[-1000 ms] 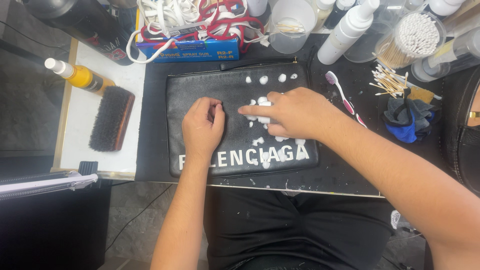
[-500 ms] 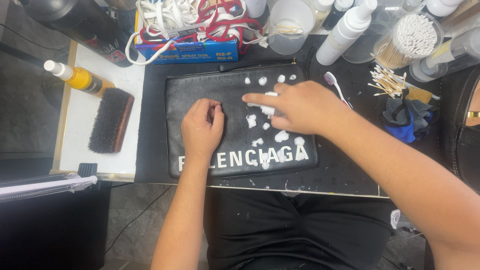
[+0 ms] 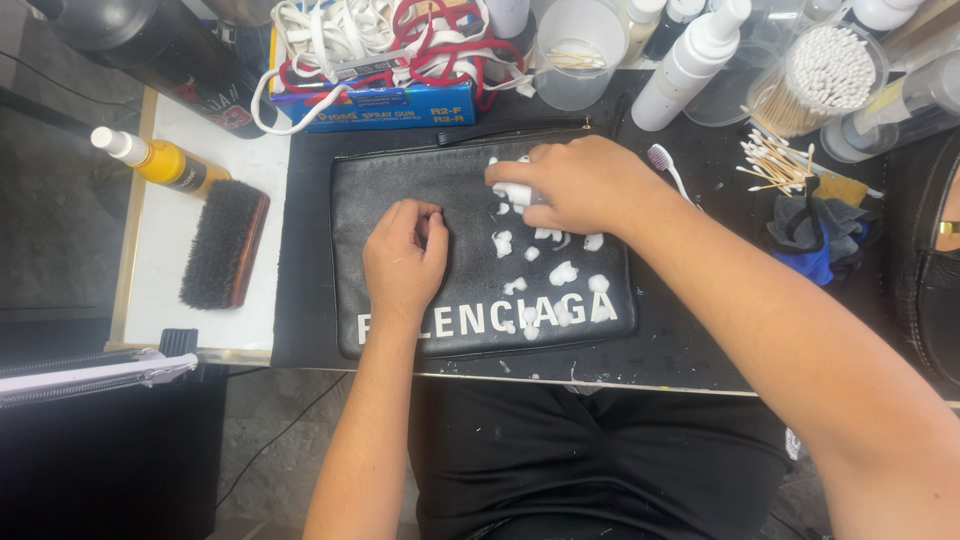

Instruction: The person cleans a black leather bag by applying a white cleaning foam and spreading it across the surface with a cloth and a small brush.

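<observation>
Crowded worktop [image 3: 700,340], black pouch [image 3: 450,200] near edge, both hands [image 3: 405,255] on it

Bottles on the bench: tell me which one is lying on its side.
The yellow bottle with the white cap, lying flat on the white board above the black brush. The white spray bottle behind the black pouch stands upright.

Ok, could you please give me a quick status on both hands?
Left hand fisted on black pouch. Right hand pressing among white foam dabs. Nothing in the way.
</observation>
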